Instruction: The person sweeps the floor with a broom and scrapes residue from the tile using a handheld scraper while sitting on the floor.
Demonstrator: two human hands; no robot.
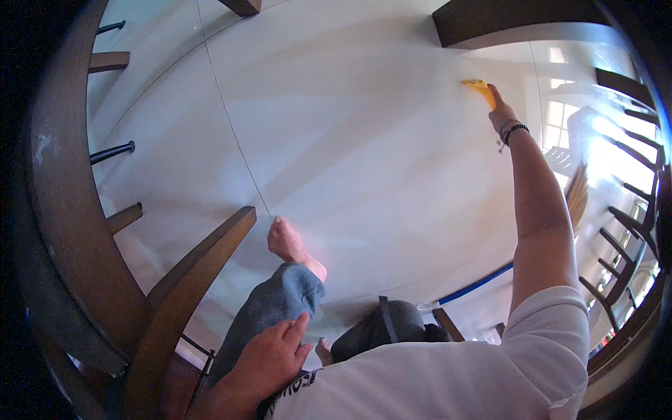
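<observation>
My right hand, on the outstretched arm at the upper right, is closed around the yellow handle of a tool. The tool's wider yellow end points left, low over the pale tiled floor; whether it touches the floor I cannot tell. Dark beaded bracelets circle that wrist. My left hand lies at the lower middle, palm down by my knee in grey trousers, holding nothing visible, with its fingers partly together. A bare foot rests on the floor beyond the knee.
Brown wooden furniture with splayed legs curves along the left. A dark wooden piece stands at the top right, chair-like frames at the far right. Straw broom bristles show behind my right arm, and a blue strip lies near my side.
</observation>
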